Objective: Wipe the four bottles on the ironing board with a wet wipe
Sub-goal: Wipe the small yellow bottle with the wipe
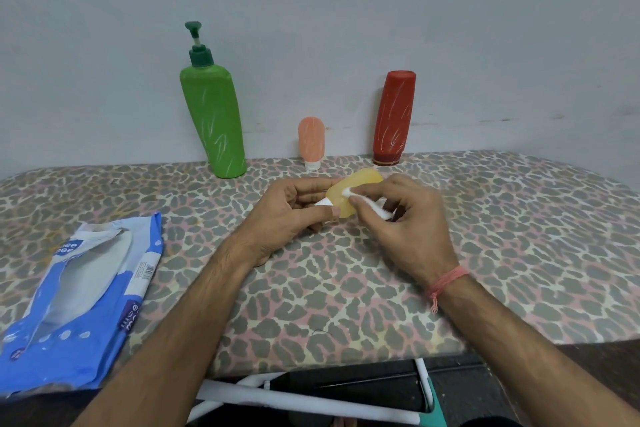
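Observation:
My left hand (294, 211) holds a small yellow squeeze bottle (360, 184) on its side above the middle of the leopard-print ironing board (346, 288). My right hand (408, 218) pinches a white wet wipe (375, 206) and presses it against the bottle's flat face. Against the wall stand a tall green pump bottle (214, 121), a small pink squeeze bottle (311, 142) resting on its white cap, and a red bottle (394, 118) standing on its cap.
An opened blue and white wet wipe pack (79, 305) lies at the board's left front. A grey wall (346, 10) rises just behind the bottles. White board legs (294, 399) and dark floor show below the front edge.

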